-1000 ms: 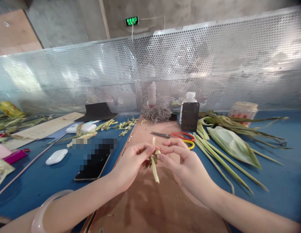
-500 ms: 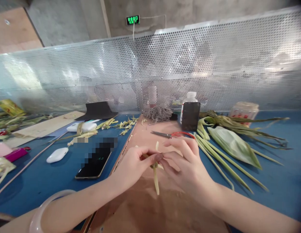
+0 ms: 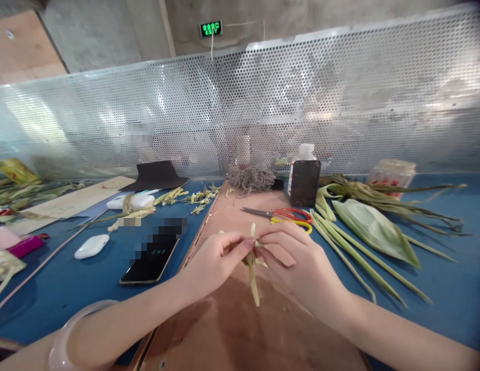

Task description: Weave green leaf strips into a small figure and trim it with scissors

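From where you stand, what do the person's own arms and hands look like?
The left hand and right hand are ungloved, and no sleeves show. A smooth, pale, rounded bangle circles the left arm; nothing worn shows on the right arm.

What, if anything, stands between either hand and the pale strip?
Nothing visible does: the left hand and right hand meet at the pale strip. The scissors lie beyond the hands, not in between.
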The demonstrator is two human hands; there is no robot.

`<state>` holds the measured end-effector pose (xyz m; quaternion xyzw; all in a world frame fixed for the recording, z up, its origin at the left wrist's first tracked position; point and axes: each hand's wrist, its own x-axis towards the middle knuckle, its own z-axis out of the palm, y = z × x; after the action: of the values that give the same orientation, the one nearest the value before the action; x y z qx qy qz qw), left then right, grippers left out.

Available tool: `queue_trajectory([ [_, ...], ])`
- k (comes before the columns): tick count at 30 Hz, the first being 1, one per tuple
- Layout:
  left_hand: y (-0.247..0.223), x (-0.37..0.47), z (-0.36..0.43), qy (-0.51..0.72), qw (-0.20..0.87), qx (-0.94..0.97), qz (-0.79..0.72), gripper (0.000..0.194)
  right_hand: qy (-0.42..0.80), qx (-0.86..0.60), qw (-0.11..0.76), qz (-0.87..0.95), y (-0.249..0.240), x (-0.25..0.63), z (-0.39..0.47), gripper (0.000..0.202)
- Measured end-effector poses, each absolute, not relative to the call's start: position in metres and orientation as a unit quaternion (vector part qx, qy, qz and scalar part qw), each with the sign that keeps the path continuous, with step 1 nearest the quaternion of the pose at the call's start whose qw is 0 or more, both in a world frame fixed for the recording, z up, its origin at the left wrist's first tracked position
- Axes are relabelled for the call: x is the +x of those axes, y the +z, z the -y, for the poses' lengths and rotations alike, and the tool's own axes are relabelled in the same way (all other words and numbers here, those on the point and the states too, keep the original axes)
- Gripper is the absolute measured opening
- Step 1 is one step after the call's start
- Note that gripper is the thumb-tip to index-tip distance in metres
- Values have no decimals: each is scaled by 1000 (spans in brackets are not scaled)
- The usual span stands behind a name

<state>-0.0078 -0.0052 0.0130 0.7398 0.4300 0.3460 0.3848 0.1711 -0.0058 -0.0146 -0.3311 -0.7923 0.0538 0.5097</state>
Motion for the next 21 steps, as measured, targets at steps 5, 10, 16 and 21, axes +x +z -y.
queue_trajectory([
  [5, 12, -9, 3, 321, 556, 683, -347, 33, 155, -377, 515, 754, -7, 175, 4, 7],
  [10, 6, -8, 1, 333, 587, 661, -328, 42, 191, -392, 513, 739, -3, 178, 3, 5],
  [16, 5, -7, 1, 375, 514, 696, -333, 51, 188, -372, 517, 748, -1, 178, 7, 7],
  [21, 9, -3, 6, 442, 519, 660, -316, 112, 195, -346, 517, 759, -1, 176, 9, 9],
])
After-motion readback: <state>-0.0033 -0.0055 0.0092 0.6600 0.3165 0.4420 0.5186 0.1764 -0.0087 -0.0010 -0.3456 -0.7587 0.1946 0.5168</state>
